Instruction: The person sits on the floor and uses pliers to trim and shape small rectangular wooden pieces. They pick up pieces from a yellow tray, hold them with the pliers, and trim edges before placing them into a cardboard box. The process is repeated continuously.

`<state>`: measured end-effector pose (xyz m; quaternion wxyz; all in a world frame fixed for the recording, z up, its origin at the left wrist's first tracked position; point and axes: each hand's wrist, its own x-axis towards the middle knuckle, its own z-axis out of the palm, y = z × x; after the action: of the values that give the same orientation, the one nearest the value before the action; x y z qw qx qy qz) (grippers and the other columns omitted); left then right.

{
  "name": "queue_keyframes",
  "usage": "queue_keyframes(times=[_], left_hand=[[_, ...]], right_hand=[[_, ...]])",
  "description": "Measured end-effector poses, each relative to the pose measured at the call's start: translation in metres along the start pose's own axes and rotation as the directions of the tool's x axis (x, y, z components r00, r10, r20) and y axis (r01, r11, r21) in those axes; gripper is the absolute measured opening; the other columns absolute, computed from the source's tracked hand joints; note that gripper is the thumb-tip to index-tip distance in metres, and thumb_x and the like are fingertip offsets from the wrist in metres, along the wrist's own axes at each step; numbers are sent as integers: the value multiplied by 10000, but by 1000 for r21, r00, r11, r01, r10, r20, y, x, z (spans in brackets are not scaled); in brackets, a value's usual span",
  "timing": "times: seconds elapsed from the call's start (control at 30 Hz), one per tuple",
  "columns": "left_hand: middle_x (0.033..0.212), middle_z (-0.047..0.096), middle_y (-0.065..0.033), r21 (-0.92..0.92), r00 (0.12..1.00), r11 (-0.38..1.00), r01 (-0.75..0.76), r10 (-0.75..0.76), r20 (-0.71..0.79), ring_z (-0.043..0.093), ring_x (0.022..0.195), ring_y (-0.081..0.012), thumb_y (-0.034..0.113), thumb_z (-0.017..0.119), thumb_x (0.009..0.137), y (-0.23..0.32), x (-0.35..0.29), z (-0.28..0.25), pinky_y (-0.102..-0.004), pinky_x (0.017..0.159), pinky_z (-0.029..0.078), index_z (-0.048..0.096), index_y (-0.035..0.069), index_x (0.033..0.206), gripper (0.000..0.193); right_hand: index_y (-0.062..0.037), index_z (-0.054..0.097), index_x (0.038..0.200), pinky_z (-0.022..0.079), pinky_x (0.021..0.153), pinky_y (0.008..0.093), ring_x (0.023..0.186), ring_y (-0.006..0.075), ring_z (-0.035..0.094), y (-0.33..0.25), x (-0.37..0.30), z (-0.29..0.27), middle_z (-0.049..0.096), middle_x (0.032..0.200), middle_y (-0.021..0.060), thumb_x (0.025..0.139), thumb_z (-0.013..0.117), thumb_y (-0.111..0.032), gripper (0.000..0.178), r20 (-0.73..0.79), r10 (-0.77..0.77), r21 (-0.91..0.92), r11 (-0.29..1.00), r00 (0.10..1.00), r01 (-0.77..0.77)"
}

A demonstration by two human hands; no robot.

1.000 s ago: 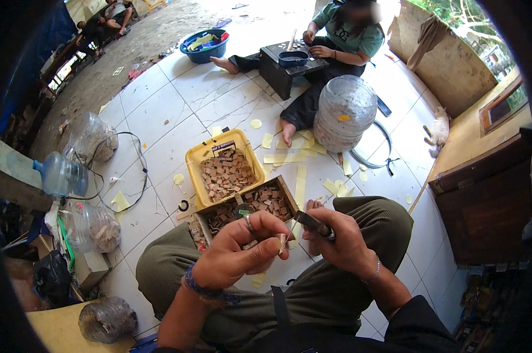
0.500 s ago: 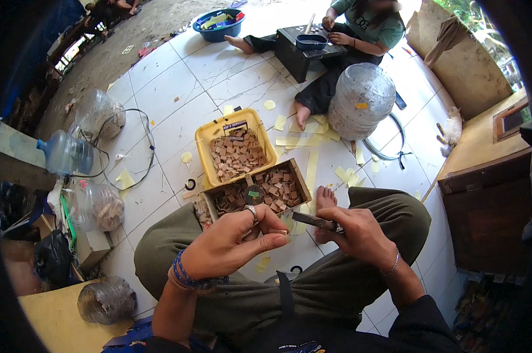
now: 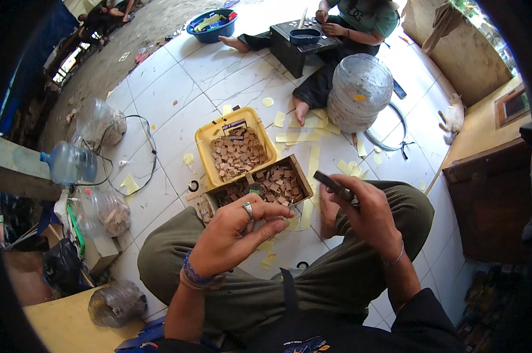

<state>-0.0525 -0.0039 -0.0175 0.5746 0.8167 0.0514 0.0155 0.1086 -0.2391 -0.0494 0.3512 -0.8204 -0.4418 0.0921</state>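
My left hand (image 3: 233, 235) hovers over my lap, just in front of a two-part wooden box (image 3: 301, 176). Its thumb and index finger come together at the tips. Whatever may be between them is too small to make out. In my right hand (image 3: 369, 215) is a dark, narrow, flat-ended hand tool (image 3: 333, 185), its far end pointing up and left. The tool stands apart from the left hand. Many small brown square pieces (image 3: 278, 183) fill the box. Behind it, a yellow plastic basin (image 3: 205, 138) holds more small brown pieces (image 3: 236, 154).
Yellow paper scraps (image 3: 306, 138) lie on the white tiles. A clear plastic container (image 3: 360, 94) stands beyond, near a person (image 3: 366, 26) working at a low black table (image 3: 289, 53). Several plastic bottles (image 3: 72, 165) are at left. A cat (image 3: 453, 117) lies at right.
My right hand has moved up and away from the left hand with the tool. The left index finger has straightened, and the pale piece seen at its tip is no longer visible.
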Motion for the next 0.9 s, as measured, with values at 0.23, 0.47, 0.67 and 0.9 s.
queue_keyframes(times=[0.23,0.47,0.67,0.9], left_hand=[[977,668,-74,94,995,994,62,-54,-89,577,720,-142,188,772,954,-16,12,16,-308,705,493,699,82,1302,370],[1257,642,-154,74,945,964,254,-231,-233,580,829,-118,174,720,995,-32,18,15,-281,793,519,340,24,1596,727],[1339,594,-167,-613,966,784,102,-225,-126,677,1131,-205,47,610,1042,-24,25,22,-310,972,572,391,6,1489,499],[1214,683,-162,-723,961,679,130,-267,-78,707,1149,-237,53,704,992,-11,19,29,-330,994,591,478,-43,1341,427]], right_hand=[[-124,651,1288,540,780,397,862,275,716,5,-2,5,744,1053,100,925,760,-172,382,-96,-35,-50,998,995,30],[-70,658,1268,564,776,399,896,292,733,-2,-1,2,745,1033,123,909,765,-108,377,27,10,-86,996,1000,-7],[-131,659,1274,543,688,401,789,274,708,2,-2,8,725,962,94,937,749,-205,357,-5,18,-98,995,1000,-19],[-157,636,1322,560,694,424,810,334,698,2,-3,13,700,979,116,913,749,-164,424,24,4,-98,995,1000,-1]])
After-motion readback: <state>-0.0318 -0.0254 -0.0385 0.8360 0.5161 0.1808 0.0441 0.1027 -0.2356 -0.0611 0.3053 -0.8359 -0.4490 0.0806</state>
